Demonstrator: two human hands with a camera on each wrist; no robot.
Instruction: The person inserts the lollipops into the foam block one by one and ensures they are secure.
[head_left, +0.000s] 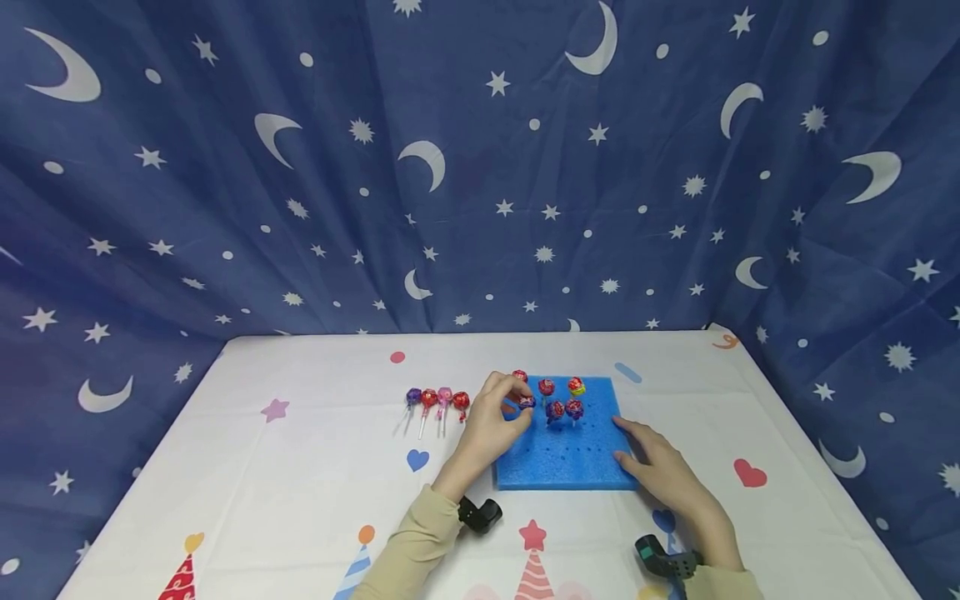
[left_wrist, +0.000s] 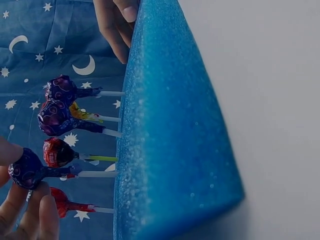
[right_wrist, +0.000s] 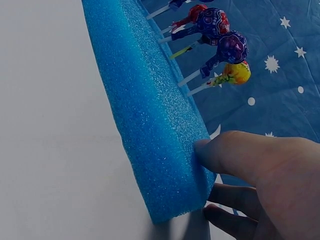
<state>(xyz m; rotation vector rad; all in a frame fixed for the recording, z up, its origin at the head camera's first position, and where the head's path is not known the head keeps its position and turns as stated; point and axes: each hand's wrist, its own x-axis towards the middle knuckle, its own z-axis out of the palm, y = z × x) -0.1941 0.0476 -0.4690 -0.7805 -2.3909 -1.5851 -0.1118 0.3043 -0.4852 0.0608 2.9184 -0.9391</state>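
Observation:
My left hand is over the left part of a blue foam block, pinching the purple wrapped head of a lollipop between thumb and fingers. That lollipop's white stick meets the foam's top in the left wrist view. Around it several other lollipops stand upright in the foam, among them a red one, a red-and-yellow one and a purple one. My right hand rests against the block's right edge, thumb at the near corner and fingers loosely spread along the side.
Left of the block, several loose lollipops lie in a row on the white patterned tablecloth, sticks toward me. Rows of small holes mark the foam's near part. A blue curtain with moons and stars hangs behind the table.

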